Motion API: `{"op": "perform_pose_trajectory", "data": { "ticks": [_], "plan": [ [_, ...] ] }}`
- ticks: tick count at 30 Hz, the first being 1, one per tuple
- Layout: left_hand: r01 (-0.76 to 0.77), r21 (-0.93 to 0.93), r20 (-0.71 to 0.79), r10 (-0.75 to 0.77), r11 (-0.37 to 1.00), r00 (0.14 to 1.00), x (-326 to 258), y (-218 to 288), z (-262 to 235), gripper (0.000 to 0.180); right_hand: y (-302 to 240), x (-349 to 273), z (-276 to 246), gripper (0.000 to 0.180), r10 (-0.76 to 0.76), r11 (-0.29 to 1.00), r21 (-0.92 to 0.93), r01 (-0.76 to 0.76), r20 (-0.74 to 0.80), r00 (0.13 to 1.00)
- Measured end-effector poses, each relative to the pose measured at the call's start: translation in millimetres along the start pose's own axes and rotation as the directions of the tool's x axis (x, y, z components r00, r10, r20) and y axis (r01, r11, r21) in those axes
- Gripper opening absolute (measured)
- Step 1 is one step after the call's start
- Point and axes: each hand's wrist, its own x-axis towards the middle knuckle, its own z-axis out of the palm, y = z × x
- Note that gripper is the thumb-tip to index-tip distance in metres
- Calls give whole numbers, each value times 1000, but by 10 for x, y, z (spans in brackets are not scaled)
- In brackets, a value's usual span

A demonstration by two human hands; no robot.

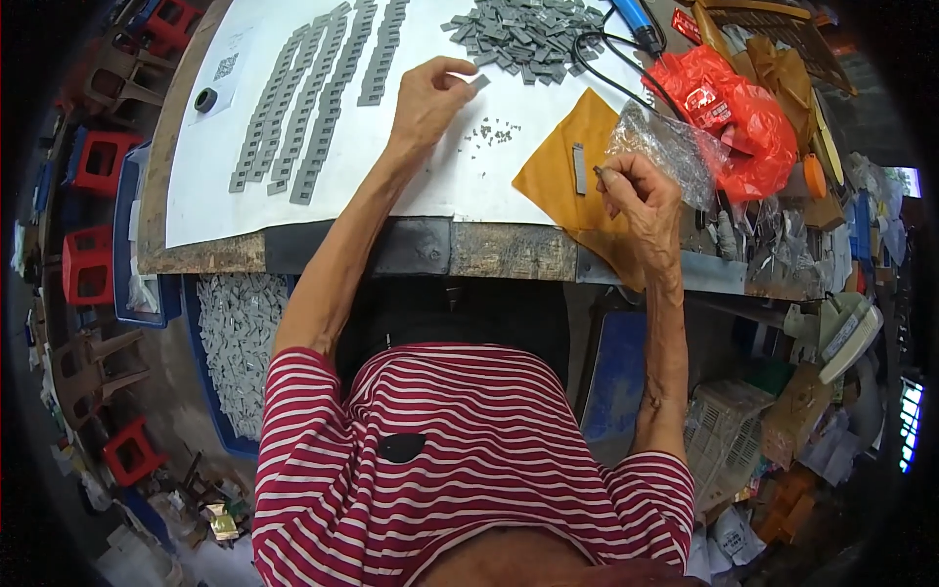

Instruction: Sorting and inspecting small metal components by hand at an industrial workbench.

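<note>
The left hand point(430, 98) is stretched out over the white sheet and pinches a small grey plastic plate point(479, 82) between thumb and forefinger, the other fingers curled under. The plate sits just short of the loose heap of grey plates point(528, 37) at the far edge. It looks light and stiff, a flat moulded piece, so a fingertip pinch on its edges seems enough; I would judge it easy to drop rather than to break.

The right hand point(636, 191) is closed to a tight pinch on a tiny dark metal piece point(599, 173), held above the yellow-brown paper point(558, 161). That piece is too small to name for certain; something so small would likely slip or roll away if let loose. A narrow grey strip point(579, 168) lies on the paper just beside it, and a scatter of tiny grey bits point(492, 132) rests on the white sheet between the two hands.

Further left, finished plates lie in long rows point(313, 98) across the white sheet point(215, 176), which covers a worn bench point(489, 249). A clear plastic bag point(670, 147) and a red plastic bag point(743, 112) sit to the right, with a black cable point(611, 54) looping near the heap. Below the bench edge a blue tray of grey plates point(235, 342) stands on the floor, and red stools point(93, 259) crowd the left side.
</note>
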Motion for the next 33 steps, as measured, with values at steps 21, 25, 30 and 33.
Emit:
{"op": "perform_pose_trajectory", "data": {
  "ticks": [21, 25, 30, 33],
  "plan": [
    [213, -341, 213, -145, 916, 966, -859, 260, 281, 20, 79, -100, 602, 11, 57, 974, 220, -54, -7, 998],
    [217, -293, 264, -140, 931, 954, -887, 236, 270, 20, 140, -106, 629, 12, 109, 960, 261, -99, -28, 994],
    [198, -245, 243, -138, 949, 960, -920, 243, 285, 20, 160, -118, 627, 12, 128, 976, 181, -125, -8, 992],
    [177, -193, 223, -133, 965, 966, -933, 204, 296, 19, 178, -124, 662, 12, 120, 979, 168, -112, -39, 992]
  ]
}}
